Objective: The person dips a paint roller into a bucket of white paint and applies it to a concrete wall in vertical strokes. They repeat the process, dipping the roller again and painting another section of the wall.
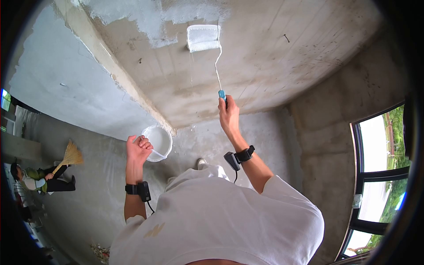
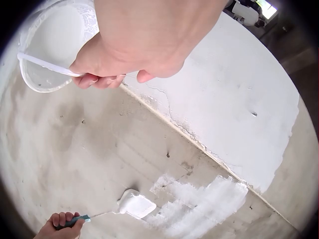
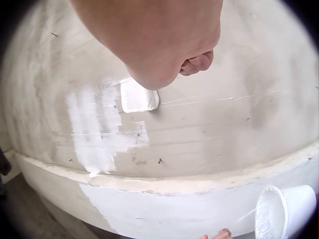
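My right hand grips the blue handle of a paint roller, its fingers curled round it. The white, paint-covered roller is up at the bare wall, beside a fresh white patch. In the right wrist view the hand hides the handle. My left hand holds the white handle of a paint bucket. White paint shows inside the bucket, which hangs at my left, close by the painted wall section.
A ledge runs between the bare wall and the white-painted section. Nails stick out of the wall. Windows are at the right. On the far left a person holds a straw broom.
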`<state>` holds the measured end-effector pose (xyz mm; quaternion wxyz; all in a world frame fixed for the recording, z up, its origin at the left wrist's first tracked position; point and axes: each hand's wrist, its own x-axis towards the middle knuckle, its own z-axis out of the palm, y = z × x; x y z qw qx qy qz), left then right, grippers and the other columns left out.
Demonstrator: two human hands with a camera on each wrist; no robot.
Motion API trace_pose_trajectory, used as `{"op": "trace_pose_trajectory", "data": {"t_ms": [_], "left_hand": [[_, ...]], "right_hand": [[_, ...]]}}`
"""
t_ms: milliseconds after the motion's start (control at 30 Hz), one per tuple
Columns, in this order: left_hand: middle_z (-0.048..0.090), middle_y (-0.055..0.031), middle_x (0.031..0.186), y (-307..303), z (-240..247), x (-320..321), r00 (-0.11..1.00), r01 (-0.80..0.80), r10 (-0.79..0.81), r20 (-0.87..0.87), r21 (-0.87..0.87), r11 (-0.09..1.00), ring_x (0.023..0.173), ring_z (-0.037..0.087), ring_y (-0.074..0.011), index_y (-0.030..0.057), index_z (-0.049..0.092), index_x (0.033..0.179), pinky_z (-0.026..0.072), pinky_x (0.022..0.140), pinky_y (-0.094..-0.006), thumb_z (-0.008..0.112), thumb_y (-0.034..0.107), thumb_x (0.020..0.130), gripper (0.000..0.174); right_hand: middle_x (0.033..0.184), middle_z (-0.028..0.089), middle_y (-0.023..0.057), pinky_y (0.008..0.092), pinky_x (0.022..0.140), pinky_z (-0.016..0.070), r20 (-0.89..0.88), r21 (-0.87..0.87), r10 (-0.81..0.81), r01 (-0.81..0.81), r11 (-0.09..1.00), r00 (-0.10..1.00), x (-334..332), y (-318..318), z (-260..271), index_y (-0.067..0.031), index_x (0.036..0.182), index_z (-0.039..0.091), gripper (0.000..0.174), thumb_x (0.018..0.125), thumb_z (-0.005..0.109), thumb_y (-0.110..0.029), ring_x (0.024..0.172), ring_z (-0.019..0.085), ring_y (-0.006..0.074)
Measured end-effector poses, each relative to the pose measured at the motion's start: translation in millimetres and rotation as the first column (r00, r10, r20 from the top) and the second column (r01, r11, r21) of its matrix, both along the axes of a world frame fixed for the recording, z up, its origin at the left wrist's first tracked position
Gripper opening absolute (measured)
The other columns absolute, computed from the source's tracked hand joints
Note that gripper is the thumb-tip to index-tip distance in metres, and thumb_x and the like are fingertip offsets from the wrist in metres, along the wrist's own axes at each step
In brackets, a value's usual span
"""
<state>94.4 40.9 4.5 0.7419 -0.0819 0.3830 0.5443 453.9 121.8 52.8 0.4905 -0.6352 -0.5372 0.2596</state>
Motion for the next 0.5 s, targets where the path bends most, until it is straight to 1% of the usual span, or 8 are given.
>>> {"op": "trace_pose_trajectory", "data": {"t_ms": [167,233,367,400,500], "left_hand": [[0.035,0.0009,0.061,-8.3,-5.8,-8.0,0.999,-0.031,0.031,-0.014,-0.017,0.999,0.057,0.033,-0.0129,0.0074,0.049,0.083,0.0297,0.062,-0.0295,0.054,0.034,0.085,0.027],[0.034,0.0009,0.061,-11.7,-11.6,-13.2,0.998,-0.06,0.06,-0.002,-0.031,0.998,0.056,0.033,-0.013,0.0077,0.049,0.083,0.0293,0.062,-0.0296,0.054,0.034,0.085,0.027],[0.034,0.001,0.061,-13.5,-19.3,-19.3,0.996,-0.086,0.086,-0.005,-0.052,0.995,0.056,0.034,-0.0129,0.0078,0.048,0.083,0.0288,0.061,-0.0297,0.054,0.034,0.086,0.027],[0.034,0.001,0.061,-17.9,-10.5,-16.3,0.995,-0.096,0.095,-0.012,-0.062,0.993,0.056,0.033,-0.0128,0.0079,0.049,0.083,0.0287,0.061,-0.0298,0.054,0.034,0.086,0.027],[0.034,0.0012,0.061,-20.5,-15.5,-20.4,0.994,-0.108,0.107,-0.017,-0.052,0.993,0.055,0.033,-0.0127,0.0081,0.049,0.082,0.0287,0.061,-0.0298,0.054,0.034,0.086,0.027]], "right_hand": [[0.061,0.05,0.0166,0.0417,0.052,0.0385,-0.009,-0.017,-0.003,0.003,1.0,1.0,0.4,1.3,-3.5,0.0026,0.097,0.055,0.024,0.1,0.053,-0.021,0.051,0.048,0.0288],[0.065,0.054,0.0078,0.0346,0.054,0.0414,0.013,-0.079,0.013,-0.012,0.997,1.0,1.2,2.3,-8.5,0.0021,0.096,0.056,0.029,0.1,0.052,-0.026,0.057,0.049,0.0159],[0.065,0.054,0.0079,0.0349,0.054,0.0414,-0.004,-0.062,0.011,-0.011,0.998,1.0,-0.2,7.3,-15.2,0.0023,0.095,0.055,0.029,0.1,0.052,-0.027,0.057,0.049,0.016],[0.065,0.054,0.0078,0.0348,0.054,0.0414,-0.017,-0.081,0.012,-0.014,0.997,1.0,2.7,5.1,-7.4,0.0022,0.095,0.055,0.029,0.1,0.052,-0.026,0.057,0.049,0.0158],[0.065,0.055,0.0074,0.0346,0.054,0.0414,-0.03,-0.096,0.014,-0.016,0.995,0.999,3.5,7.2,-9.1,0.0021,0.094,0.055,0.029,0.1,0.052,-0.027,0.056,0.049,0.0154]]}}
